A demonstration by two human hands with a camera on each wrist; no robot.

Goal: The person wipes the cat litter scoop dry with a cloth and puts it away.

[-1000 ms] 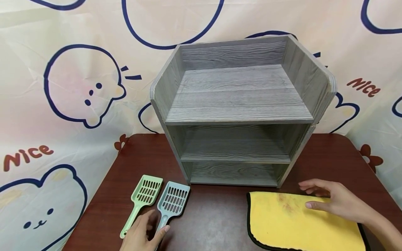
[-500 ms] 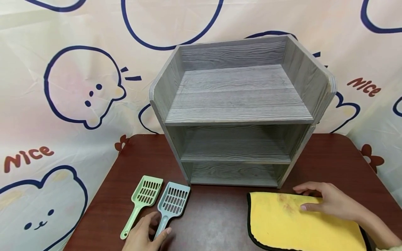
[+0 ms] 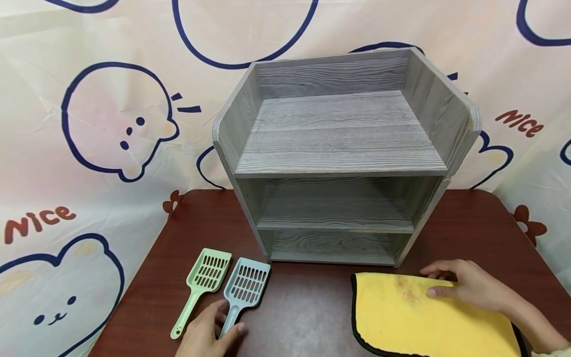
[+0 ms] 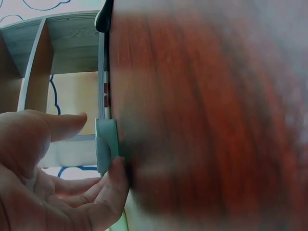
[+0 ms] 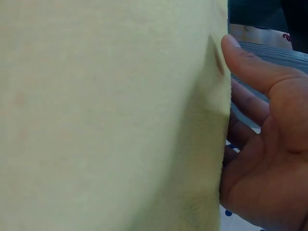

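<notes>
A light-blue slotted litter scoop (image 3: 233,313) lies on the table, its handle toward me. My left hand (image 3: 207,331) is at that handle, thumb on one side and fingers on the other. In the left wrist view the thumb stands apart from the blue handle (image 4: 107,142), while a fingertip is right at its edge. Left of it lies a green litter scoop (image 3: 194,293). On the right, my right hand (image 3: 475,288) is low over a yellow cloth (image 3: 415,325) with black edging, fingers loosely bent at its far edge. The right wrist view shows the thumb beside the cloth (image 5: 106,115).
A grey wood-grain shelf unit (image 3: 339,134) with three levels stands at the back of the dark red-brown table (image 3: 303,307). Behind hangs a pale curtain (image 3: 111,208) printed with cartoon bears.
My right hand has shifted slightly left over the cloth. The left hand has moved a little rightward at the blue scoop's handle. Scoops, cloth and shelf stay in place.
</notes>
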